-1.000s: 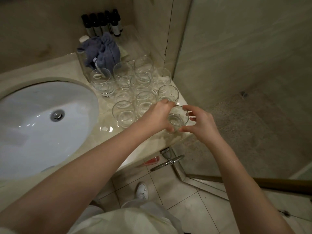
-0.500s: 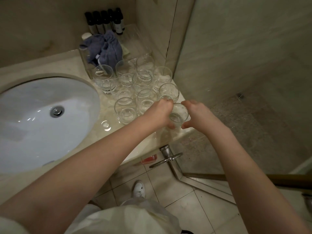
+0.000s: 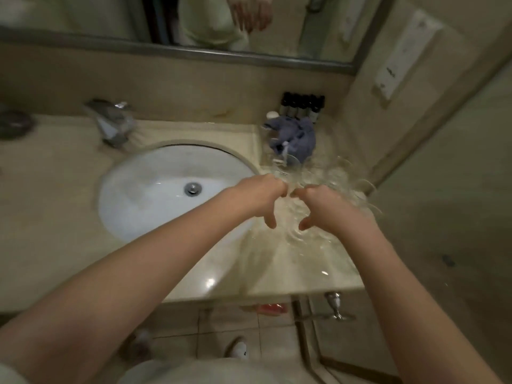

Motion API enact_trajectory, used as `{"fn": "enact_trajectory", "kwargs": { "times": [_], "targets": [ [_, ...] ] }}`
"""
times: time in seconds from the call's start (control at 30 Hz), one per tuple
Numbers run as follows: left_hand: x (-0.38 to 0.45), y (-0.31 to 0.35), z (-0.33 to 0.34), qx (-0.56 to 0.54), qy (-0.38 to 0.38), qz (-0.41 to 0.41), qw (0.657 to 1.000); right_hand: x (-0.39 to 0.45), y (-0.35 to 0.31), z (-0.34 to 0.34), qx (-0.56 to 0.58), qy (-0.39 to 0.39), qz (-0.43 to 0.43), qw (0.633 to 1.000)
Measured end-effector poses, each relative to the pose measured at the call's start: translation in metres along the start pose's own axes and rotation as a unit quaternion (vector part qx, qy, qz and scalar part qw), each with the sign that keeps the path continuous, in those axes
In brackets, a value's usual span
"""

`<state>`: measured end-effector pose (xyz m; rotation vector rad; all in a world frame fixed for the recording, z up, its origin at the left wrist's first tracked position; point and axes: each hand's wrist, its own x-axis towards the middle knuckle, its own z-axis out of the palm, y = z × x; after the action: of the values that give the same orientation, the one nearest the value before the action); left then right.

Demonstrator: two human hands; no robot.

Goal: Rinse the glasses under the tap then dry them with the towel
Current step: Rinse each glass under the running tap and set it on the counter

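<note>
My left hand (image 3: 263, 195) and my right hand (image 3: 329, 206) face each other above the counter, right of the sink, with fingers curled. Between them they hold a clear glass (image 3: 288, 217), which shows only as a motion-blurred shape. Behind my hands, several more clear glasses (image 3: 335, 173) stand on the counter as a smeared cluster. A blue-grey towel (image 3: 293, 137) lies bunched at the back of the counter. The chrome tap (image 3: 110, 123) stands behind the white sink (image 3: 166, 189), at the far left, with no water running from it.
A row of dark small bottles (image 3: 302, 105) lines the wall behind the towel. A mirror (image 3: 194, 20) runs along the top. The beige counter (image 3: 291, 273) ends at a glass shower door with a metal handle (image 3: 336, 306) to the right.
The view has swung left and up, bringing the tap and mirror into sight. Both hands, still on the glass, have come off the counter's corner toward the sink.
</note>
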<state>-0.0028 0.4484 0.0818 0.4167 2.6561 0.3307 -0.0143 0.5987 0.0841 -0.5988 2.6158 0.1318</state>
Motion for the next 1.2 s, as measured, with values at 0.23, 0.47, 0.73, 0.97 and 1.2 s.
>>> {"fn": "enact_trajectory", "kwargs": {
  "times": [0.23, 0.47, 0.73, 0.97, 1.2],
  "targets": [
    [-0.104, -0.171, -0.019, -0.044, 0.027, -0.134, 0.99, 0.066, -0.167, -0.025, -0.02, 0.017, -0.094, 0.995],
    [-0.21, -0.337, -0.017, -0.081, 0.025, -0.227, 0.97, 0.129, -0.346, -0.038, 0.007, 0.009, -0.166, 0.986],
    [-0.278, -0.451, -0.014, -0.097, 0.056, -0.296, 0.949, 0.173, -0.48, -0.045, 0.026, -0.004, -0.229, 0.973],
    [-0.29, -0.496, -0.01, -0.127, 0.107, -0.332, 0.929, 0.203, -0.52, -0.042, 0.034, -0.004, -0.253, 0.967],
    [-0.28, -0.519, 0.002, -0.157, 0.124, -0.385, 0.901, 0.223, -0.532, -0.038, 0.043, 0.003, -0.259, 0.965]
  ]
}}
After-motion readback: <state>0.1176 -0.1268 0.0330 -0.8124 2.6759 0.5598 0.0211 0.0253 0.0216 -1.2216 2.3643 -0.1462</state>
